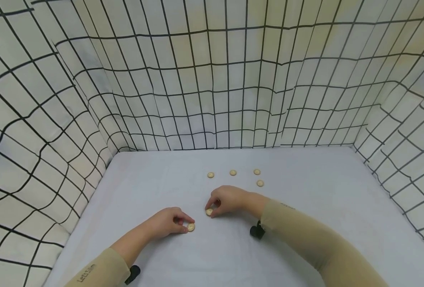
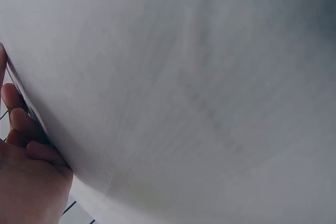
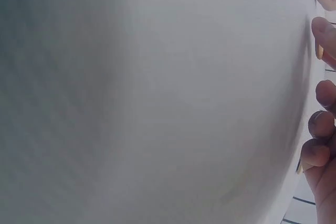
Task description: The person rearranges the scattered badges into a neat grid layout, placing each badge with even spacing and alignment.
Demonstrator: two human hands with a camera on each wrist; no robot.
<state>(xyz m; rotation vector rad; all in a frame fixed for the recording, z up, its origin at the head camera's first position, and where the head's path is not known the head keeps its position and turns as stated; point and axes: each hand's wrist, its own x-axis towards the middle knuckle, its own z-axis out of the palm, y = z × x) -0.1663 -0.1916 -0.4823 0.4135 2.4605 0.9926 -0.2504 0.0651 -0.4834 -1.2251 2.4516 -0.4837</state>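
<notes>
On the white cloth, my left hand [image 1: 166,224] pinches a round beige button [image 1: 191,227] by its left edge, between thumb and index finger. Up and to the right of it, my right hand [image 1: 229,199] holds a second beige button [image 1: 209,212] between its thumb and index fingertip. The two buttons lie a short gap apart. In the right wrist view, the right hand's button [image 3: 319,51] shows edge-on between the fingertips. The left wrist view catches part of the left hand [image 2: 31,166] at its left edge; its button is hidden there.
Beyond the right hand, a loose row of buttons runs from a left one [image 1: 210,175] through a middle one [image 1: 233,172] to a right one [image 1: 257,172]. Another button [image 1: 260,183] lies just below the right one. White walls with black grid lines [image 1: 212,79] enclose the cloth-covered surface [image 1: 143,175].
</notes>
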